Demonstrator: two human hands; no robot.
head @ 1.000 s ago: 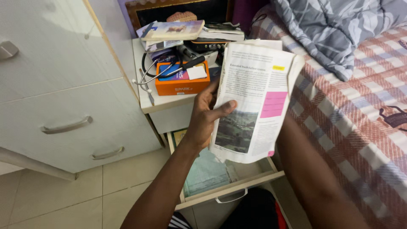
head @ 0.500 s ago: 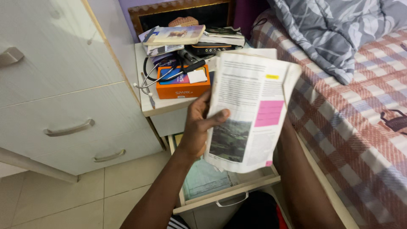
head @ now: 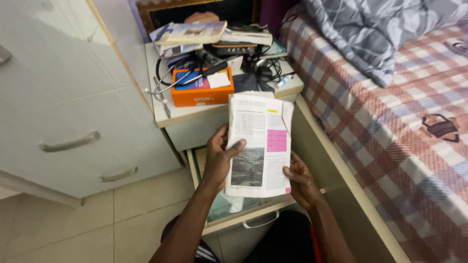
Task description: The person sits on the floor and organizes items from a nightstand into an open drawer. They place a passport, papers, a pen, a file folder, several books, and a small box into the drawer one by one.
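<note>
Textbook [head: 259,143], folded open to a page w/ pink box, held over open nightstand drawer [head: 243,216]. Left hand [head: 218,158] grips left edge, thumb pressed across page; right hand [head: 298,179] supports lower right corner, fingers curled underneath. Orange box [head: 201,93] sits on nightstand top.

Soft, even indoor light fills the room, bright on the white dresser [head: 73,97] and pale floor tiles [head: 58,229]. Shadows are faint, deepest between bed frame [head: 336,160] and nightstand [head: 195,117]. Focus is fairly sharp; edges bend slightly.
</note>
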